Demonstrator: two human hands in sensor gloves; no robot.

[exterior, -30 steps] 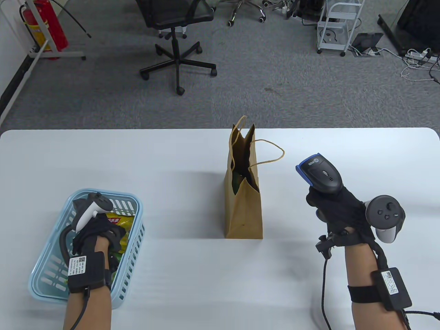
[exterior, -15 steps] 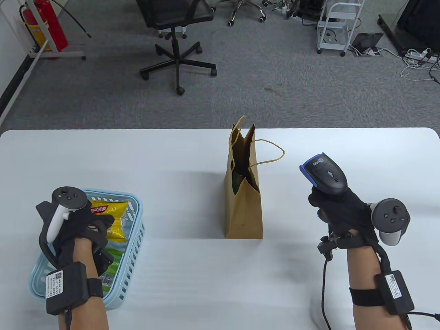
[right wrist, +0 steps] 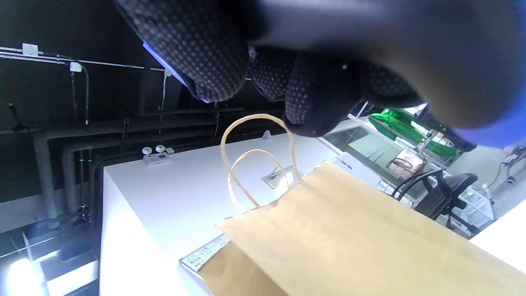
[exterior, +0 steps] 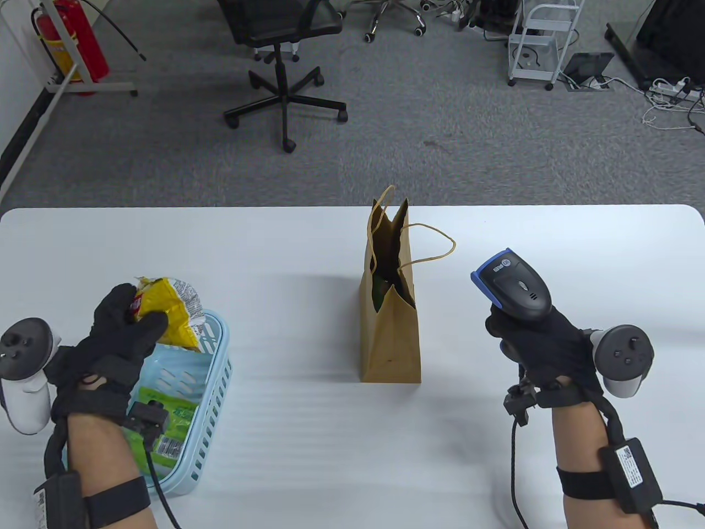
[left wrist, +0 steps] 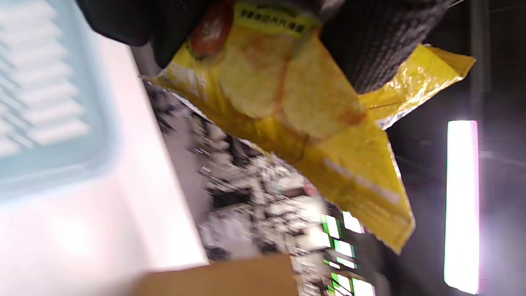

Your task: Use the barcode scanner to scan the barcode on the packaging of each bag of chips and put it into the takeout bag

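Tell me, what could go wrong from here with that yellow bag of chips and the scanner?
The left hand grips the yellow chip bag by one end above the blue basket, so it might slip back in. The barcode scanner in the right hand is far from it, past the paper takeout bag; bringing them together could knock over that narrow upright bag.

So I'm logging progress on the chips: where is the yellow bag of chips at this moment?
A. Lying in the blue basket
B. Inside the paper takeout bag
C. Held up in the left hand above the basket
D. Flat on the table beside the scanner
C: the left hand grips the yellow bag of chips lifted over the blue basket, well apart from the takeout bag.
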